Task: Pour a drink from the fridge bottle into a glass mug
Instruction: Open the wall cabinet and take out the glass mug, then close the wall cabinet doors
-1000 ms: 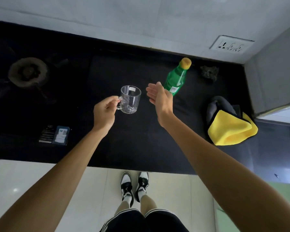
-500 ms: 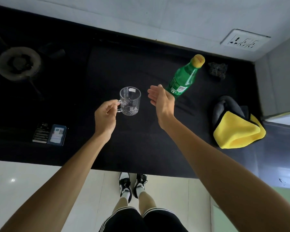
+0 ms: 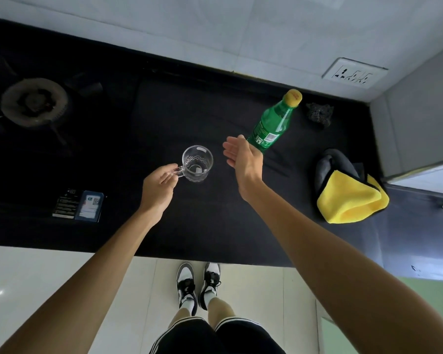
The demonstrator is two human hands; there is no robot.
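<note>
An empty clear glass mug stands upright on the black counter, near its middle. My left hand grips the mug's handle from the left. A green plastic bottle with a yellow cap stands capped to the right of and behind the mug. My right hand hovers open between mug and bottle, palm facing left, fingers apart, its back covering the bottle's base. It holds nothing.
A gas burner sits at the far left. A small dark box with a card lies near the front left. A yellow and grey cloth and a dark scrubber lie to the right. A wall socket is behind.
The view has tilted so I look more straight down into the mug. The mug stays on the counter in my left hand; my right hand stays open beside the bottle.
</note>
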